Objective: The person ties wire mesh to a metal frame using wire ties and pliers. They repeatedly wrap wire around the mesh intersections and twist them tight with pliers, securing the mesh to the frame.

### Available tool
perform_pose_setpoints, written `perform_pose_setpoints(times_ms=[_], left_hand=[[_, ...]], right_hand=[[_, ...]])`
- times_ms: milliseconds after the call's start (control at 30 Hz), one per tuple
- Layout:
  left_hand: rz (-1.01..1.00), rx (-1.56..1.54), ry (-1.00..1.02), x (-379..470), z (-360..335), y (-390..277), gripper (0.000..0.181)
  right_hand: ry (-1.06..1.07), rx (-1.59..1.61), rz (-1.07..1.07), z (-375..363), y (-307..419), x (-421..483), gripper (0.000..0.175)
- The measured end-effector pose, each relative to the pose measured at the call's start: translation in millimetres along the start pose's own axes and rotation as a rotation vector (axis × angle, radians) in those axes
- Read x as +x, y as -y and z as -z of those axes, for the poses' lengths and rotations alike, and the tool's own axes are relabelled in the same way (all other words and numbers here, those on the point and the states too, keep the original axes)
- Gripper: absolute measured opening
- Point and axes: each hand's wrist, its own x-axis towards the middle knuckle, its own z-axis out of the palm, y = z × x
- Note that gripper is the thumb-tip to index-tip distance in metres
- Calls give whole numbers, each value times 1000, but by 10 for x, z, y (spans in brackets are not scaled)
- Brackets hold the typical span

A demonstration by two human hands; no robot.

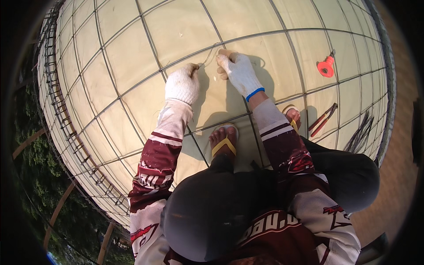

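Observation:
My left hand (183,83), in a white knit glove, pinches one end of a thin tie wire (208,57). The wire runs up from those fingers to a rebar crossing (222,43) in a steel mesh. Close below that crossing is my right hand (234,68), gloved in white with a blue cuff. Its thumb and index finger come together at the wire's other strand, while the lower fingers curl loosely. Both hands are just above a pale sheet (185,36) that lies under the mesh.
A red-orange tool with a flared round end (326,68) lies to the right. Below it are red-handled pliers or cutters (323,121) and a bundle of dark wires (359,132). My sandalled feet stand among the bars. A rebar cage (63,109) follows the left edge, with foliage beyond.

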Motion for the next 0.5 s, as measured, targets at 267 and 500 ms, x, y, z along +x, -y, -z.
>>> perform_pose_setpoints(times_ms=[267,500], left_hand=[[-77,639,252,849,294,26,26],[-124,397,343,1247,82,-91,28]], right_hand=[[-194,-350,261,348,100,145,32],[-129,-986,471,456,437,828,34]])
